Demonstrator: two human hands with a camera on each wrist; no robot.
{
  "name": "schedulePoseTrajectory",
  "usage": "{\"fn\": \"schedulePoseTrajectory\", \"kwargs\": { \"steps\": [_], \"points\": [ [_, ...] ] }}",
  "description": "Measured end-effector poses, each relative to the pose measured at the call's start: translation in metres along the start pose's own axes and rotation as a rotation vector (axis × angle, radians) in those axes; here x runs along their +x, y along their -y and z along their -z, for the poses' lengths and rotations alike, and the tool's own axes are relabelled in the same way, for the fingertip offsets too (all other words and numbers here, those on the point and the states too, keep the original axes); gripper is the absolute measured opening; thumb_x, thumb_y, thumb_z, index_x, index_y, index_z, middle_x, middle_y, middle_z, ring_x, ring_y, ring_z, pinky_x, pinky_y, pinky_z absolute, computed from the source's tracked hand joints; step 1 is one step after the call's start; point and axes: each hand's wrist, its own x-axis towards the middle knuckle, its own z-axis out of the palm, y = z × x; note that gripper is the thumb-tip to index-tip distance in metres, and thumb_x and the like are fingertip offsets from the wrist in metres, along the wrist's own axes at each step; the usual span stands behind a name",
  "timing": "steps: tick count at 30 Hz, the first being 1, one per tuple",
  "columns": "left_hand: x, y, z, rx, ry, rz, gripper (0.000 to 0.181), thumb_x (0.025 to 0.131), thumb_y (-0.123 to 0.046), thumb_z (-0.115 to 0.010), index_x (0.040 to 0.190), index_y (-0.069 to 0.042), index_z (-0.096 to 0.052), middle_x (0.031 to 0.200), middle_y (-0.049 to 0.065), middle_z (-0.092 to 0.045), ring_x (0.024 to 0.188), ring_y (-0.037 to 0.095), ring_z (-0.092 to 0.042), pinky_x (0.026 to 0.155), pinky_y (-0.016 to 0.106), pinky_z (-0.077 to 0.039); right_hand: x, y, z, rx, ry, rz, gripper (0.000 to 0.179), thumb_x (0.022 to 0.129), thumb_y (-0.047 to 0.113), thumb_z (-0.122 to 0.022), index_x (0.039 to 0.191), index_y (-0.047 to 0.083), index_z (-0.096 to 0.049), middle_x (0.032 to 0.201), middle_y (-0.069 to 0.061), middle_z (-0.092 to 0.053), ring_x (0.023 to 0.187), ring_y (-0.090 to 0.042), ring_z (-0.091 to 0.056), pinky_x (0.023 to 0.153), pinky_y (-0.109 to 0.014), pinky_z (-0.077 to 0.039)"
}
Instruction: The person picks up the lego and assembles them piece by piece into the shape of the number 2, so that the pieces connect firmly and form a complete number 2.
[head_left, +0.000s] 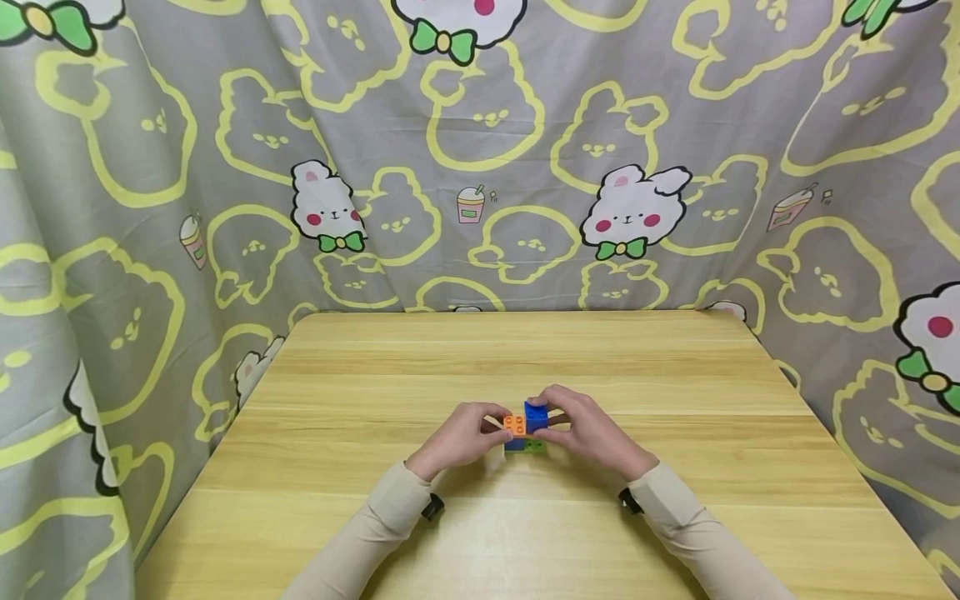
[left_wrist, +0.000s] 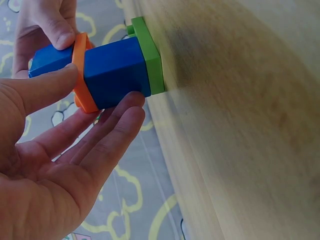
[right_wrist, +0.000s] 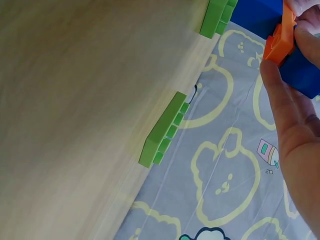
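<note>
A small stack of toy building blocks stands at the middle of the table (head_left: 480,533). At its bottom lies a flat green block (left_wrist: 153,57) with studs showing. A blue block (left_wrist: 117,72) sits on that, and a flat orange block (head_left: 513,427) tops it. My left hand (head_left: 461,435) pinches the orange block between thumb and fingers, its lower fingertips beside the blue side. My right hand (head_left: 588,425) grips a second blue block (head_left: 536,416) at the orange block's right half. The right fingers partly cover this upper block.
Another long green block (right_wrist: 164,129) lies flat on the table, studs up, seen in the right wrist view near the stack. A grey patterned curtain (head_left: 525,283) hangs behind the table's far edge and along both sides.
</note>
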Motion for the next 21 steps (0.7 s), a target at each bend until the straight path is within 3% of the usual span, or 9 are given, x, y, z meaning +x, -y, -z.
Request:
{"fn": "schedulePoseTrajectory", "kwargs": {
  "steps": [11,21],
  "points": [
    [-0.0005,-0.0008,0.0007,0.004,-0.004,-0.011,0.030,0.099,-0.017,-0.069,0.125,-0.002,-0.069,0.122,0.013,-0.071,0.099,0.024,-0.075,0.081,0.034,-0.061,0.0004,-0.0029,0.0009,0.010,0.008,-0.037,0.032,0.091,0.013,-0.078,0.120,0.017,-0.065,0.119,0.001,-0.066,0.108,-0.018,-0.069,0.087,-0.024,-0.058],
    [-0.0012,-0.0007,0.0004,0.003,-0.003,-0.012,0.030,0.099,-0.017,-0.069,0.125,-0.002,-0.069,0.123,0.014,-0.071,0.098,0.024,-0.074,0.081,0.034,-0.061,-0.0001,-0.0060,-0.0031,0.059,0.022,-0.063,0.032,0.093,0.008,-0.075,0.120,0.017,-0.061,0.125,-0.004,-0.063,0.113,-0.027,-0.069,0.088,-0.029,-0.059]
  ]
}}
